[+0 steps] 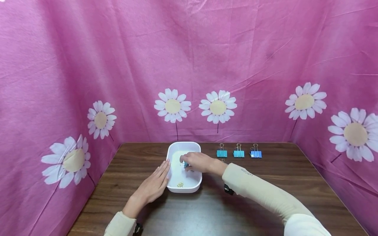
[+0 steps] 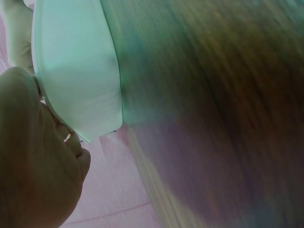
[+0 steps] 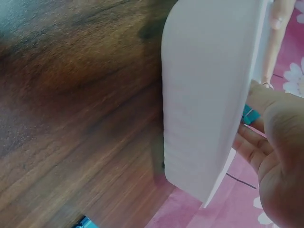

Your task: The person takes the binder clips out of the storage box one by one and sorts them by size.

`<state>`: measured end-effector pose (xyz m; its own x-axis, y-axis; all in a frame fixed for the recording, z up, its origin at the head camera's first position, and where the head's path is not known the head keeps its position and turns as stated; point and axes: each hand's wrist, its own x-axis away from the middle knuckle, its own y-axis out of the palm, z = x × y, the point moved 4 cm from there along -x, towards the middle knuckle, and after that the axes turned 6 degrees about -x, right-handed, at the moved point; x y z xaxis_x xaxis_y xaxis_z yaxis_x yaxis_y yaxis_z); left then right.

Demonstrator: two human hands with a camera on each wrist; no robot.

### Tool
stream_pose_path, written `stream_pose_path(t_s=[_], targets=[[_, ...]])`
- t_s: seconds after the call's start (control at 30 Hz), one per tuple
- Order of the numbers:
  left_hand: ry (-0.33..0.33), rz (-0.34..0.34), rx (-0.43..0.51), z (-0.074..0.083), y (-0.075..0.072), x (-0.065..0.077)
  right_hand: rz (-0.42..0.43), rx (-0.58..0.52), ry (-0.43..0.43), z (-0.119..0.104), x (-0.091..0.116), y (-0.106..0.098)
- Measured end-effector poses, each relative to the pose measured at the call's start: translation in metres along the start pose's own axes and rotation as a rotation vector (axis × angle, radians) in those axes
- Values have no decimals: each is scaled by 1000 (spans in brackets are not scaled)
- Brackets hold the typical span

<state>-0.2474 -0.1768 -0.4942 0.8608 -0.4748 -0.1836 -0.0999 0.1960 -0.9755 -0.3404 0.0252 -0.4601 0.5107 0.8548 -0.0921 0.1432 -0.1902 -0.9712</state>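
Note:
Over the white tray (image 1: pixel 185 190), my right hand (image 1: pixel 199 162) pinches a teal binder clip (image 1: pixel 186 164) between thumb and fingers. In the right wrist view the same binder clip (image 3: pixel 250 114) shows between the fingertips, just past the tray's rim. My left hand (image 1: pixel 153 183) lies with straight fingers along the tray's left side, fingertips at the rim. Small gold-coloured pieces (image 1: pixel 180 185) lie in the near end of the tray, too small to make out.
To the right of the tray, a teal binder clip (image 1: pixel 221 153), another teal one (image 1: pixel 238 153) and a blue one (image 1: pixel 255 154) stand in a row at the table's back edge. A wire loop (image 1: pixel 223 160) shows behind my right wrist. A pink flowered cloth (image 1: pixel 189 49) hangs around the table.

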Motion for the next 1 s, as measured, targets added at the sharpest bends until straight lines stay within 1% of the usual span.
stream_pose_path(t_s=[0.1, 0.2, 0.33, 0.73, 0.8, 0.9, 1.0], targets=[[6, 8, -4, 1, 0, -1, 33, -94, 11, 3, 1, -6], [13, 25, -13, 1, 0, 0, 58, -134, 4, 5, 4, -12], [15, 30, -20, 2, -1, 0, 97, -133, -6, 9, 11, -20], [3, 37, -56, 2, -1, 1, 210, -184, 30, 23, 34, -39], [5, 36, -64, 2, -2, 1, 235, -175, 35, 26, 39, -42], [15, 37, -82, 3, -3, 1, 281, -161, 20, 31, 46, -48], [29, 60, -102, 3, -3, 0, 327, -181, 9, 35, 55, -53]])
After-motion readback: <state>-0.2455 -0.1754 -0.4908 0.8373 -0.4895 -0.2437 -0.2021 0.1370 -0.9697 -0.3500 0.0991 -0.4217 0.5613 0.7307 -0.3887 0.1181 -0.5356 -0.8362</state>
